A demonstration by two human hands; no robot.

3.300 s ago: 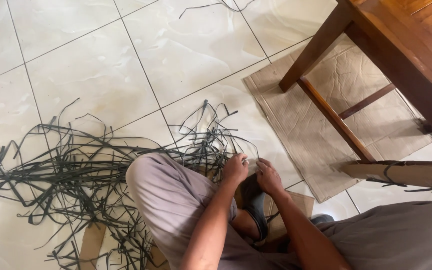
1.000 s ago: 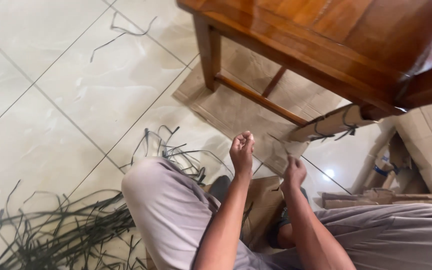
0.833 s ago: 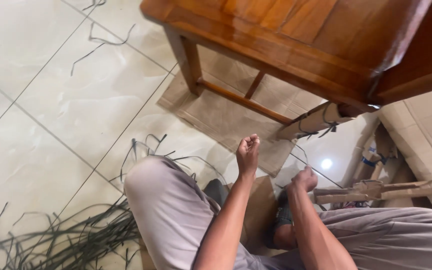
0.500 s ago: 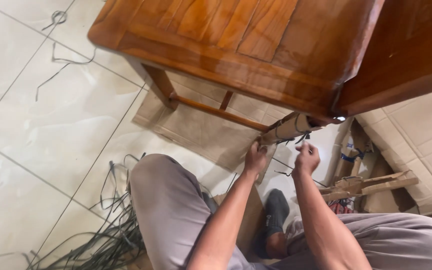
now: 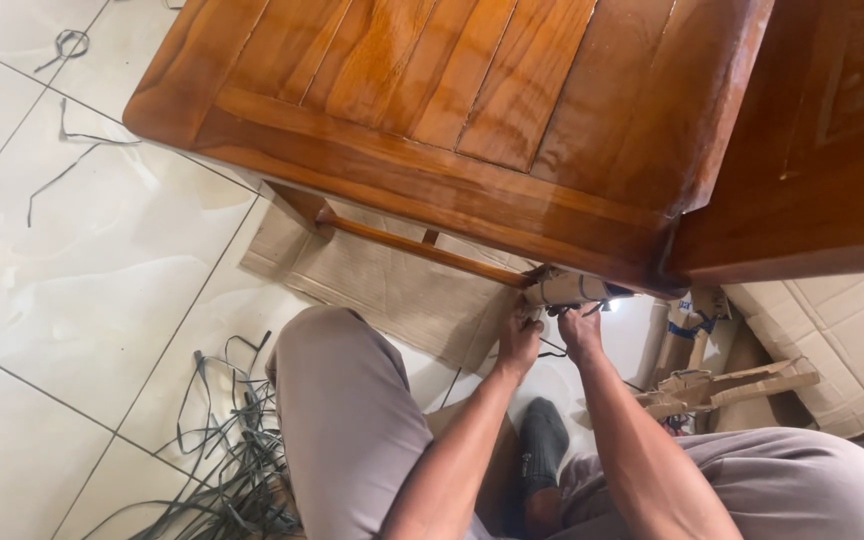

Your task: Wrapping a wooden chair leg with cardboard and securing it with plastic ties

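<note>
both hands are raised to the cardboard-wrapped leg under the near right corner of the wooden table. the left hand pinches the lower edge of the wrap, fingers closed on it; the right hand is curled just beside it, apparently around a dark strap, though the fingertips are too small to confirm. the cardboard looks light and stiff but easily creased, best held around its rolled body; the strap seems thin, springy and slick, so grip near its end. loose straps lie on the tiled floor.
</note>
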